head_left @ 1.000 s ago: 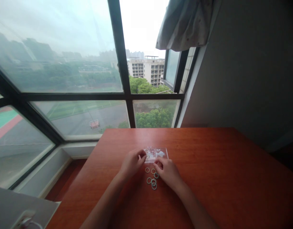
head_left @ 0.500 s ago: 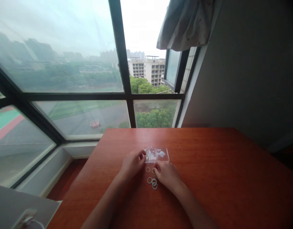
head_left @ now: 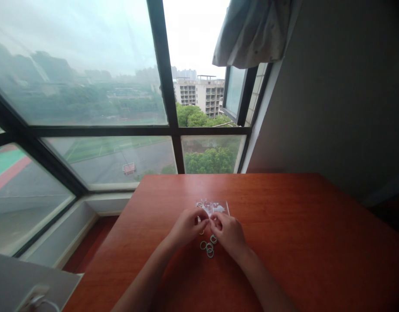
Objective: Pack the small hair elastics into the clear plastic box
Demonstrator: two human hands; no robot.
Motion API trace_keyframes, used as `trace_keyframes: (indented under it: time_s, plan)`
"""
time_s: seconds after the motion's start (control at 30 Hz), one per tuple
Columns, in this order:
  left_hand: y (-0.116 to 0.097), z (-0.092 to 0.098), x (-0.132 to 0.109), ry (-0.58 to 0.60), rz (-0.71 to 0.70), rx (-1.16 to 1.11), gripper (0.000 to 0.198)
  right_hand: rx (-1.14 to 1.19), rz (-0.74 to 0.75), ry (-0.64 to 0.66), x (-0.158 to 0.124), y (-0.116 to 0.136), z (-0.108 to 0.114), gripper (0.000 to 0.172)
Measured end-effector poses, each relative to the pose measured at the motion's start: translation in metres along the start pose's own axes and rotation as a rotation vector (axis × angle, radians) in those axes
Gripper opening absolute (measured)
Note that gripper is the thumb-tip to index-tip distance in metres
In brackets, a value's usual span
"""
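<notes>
My left hand and my right hand meet fingertip to fingertip just in front of a clear plastic box. Both hands pinch thumb against fingers. A small ring seems to be in the right hand's pinch, but the fingers mostly hide it; what the left fingertips hold cannot be made out. Several pale greenish rings lie on the table below the hands, some overlapping. One more ring is partly covered by my left hand. Small items, some ring-shaped, show inside the box's left part.
The reddish-brown wooden table extends to both sides and away to the window. Dark window frames stand beyond it, with a curtain hanging at the upper right. A grey wall rises on the right.
My right hand has moved up and left, and the ring by its fingertips has left its spot on the table. My left hand has shifted right and nearer me, so the fingertips now meet.
</notes>
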State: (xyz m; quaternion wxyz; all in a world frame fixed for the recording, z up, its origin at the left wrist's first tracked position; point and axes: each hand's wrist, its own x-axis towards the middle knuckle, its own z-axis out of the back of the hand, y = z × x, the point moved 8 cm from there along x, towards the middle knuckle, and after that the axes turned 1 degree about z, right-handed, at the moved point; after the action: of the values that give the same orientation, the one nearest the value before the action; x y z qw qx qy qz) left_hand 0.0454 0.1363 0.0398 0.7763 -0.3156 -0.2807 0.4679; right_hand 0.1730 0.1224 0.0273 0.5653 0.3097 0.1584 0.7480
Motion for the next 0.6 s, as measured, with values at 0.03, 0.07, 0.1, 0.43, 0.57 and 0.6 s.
trace_keyframes:
  time_s: [0.03, 0.07, 0.1, 0.43, 0.57, 0.6]
  plan:
    - [0.001, 0.001, 0.000, -0.010, 0.006, -0.005, 0.013, 0.010, 0.005, -0.007, 0.000, 0.000, 0.000, 0.011]
    - [0.003, 0.003, 0.000, -0.029, 0.014, -0.001, 0.013, 0.018, 0.006, -0.011, 0.000, 0.000, 0.000, 0.011]
    - [0.006, 0.006, 0.001, -0.060, 0.024, 0.011, 0.013, 0.023, 0.005, -0.010, -0.001, 0.000, 0.000, 0.012]
    - [0.036, 0.026, 0.000, -0.226, 0.134, 0.199, 0.014, -0.167, 0.016, 0.251, -0.004, 0.016, -0.031, 0.012]
    - [0.034, 0.025, 0.000, -0.221, 0.132, 0.203, 0.014, -0.226, 0.003, 0.292, -0.004, 0.016, -0.033, 0.014]
    - [0.033, 0.026, -0.001, -0.227, 0.135, 0.201, 0.013, -0.239, -0.003, 0.301, -0.004, 0.015, -0.033, 0.014]
